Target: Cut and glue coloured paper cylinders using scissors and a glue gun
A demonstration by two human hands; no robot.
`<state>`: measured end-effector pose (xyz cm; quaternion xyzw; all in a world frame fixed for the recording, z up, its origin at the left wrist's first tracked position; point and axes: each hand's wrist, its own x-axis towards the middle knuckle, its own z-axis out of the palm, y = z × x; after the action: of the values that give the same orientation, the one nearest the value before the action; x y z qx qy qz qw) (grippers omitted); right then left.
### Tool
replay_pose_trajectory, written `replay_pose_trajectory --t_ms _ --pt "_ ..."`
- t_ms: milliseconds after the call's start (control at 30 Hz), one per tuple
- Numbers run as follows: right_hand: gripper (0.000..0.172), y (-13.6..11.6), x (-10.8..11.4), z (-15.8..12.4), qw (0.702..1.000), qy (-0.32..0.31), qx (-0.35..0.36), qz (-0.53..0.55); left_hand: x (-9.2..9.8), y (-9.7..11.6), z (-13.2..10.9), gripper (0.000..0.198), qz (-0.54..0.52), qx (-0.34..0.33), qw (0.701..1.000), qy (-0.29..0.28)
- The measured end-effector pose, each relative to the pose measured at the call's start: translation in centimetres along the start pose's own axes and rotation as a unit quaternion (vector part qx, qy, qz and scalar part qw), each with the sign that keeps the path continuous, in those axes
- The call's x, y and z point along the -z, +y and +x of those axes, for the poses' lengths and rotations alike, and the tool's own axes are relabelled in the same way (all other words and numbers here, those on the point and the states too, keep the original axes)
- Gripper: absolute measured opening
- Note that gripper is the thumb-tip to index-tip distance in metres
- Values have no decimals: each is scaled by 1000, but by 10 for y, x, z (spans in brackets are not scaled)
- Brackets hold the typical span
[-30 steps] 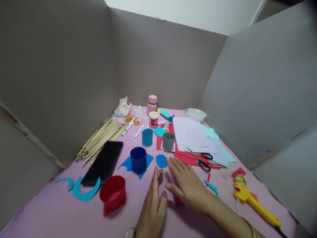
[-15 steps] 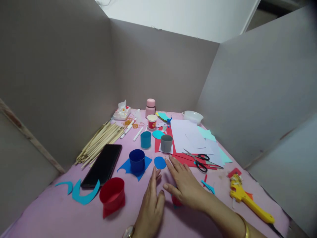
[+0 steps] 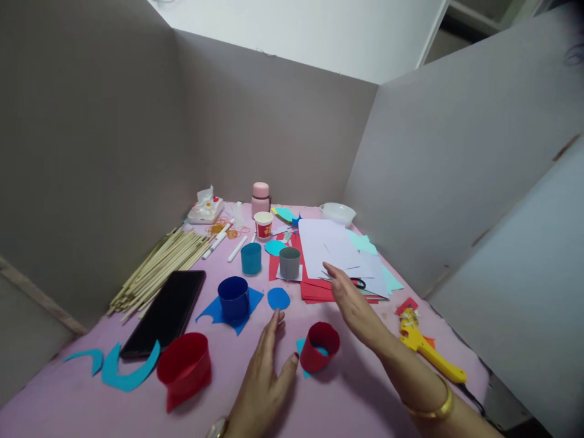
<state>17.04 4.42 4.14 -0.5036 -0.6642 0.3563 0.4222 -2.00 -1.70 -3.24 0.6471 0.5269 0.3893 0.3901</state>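
Grey panels [image 3: 274,128] enclose pink-covered desk [image 3: 104,420] on three sides, white wall [image 3: 296,36] beyond the back one, light soft.

Red paper cylinder [image 3: 312,358] (open-topped); upright on light-blue paper [image 3: 322,351]

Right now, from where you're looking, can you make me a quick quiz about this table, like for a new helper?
1. True or false: the grey cup stands on a piece of white paper.

2. Which of these lies nearest the wooden sticks?
A) yellow glue gun
B) black phone
C) white bowl

3. What colour is the tube on the table between the left hand and the right hand?

Key: 1. True. 2. B. 3. Red.
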Motion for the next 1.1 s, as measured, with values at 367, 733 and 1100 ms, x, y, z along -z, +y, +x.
replay_pose_trajectory --t_ms 367,733,1100 --pt "71 60 -36 -37 965 -4 -50 258 -46 0 -9 80 3 -47 999 -10" --pt "64 56 -37 -44 940 -12 -20 339 -53 -1 -6 81 6 -41 999 4" --pt "61 58 -26 -46 951 79 -28 298 -43 39 21 87 -111 78 988 69"
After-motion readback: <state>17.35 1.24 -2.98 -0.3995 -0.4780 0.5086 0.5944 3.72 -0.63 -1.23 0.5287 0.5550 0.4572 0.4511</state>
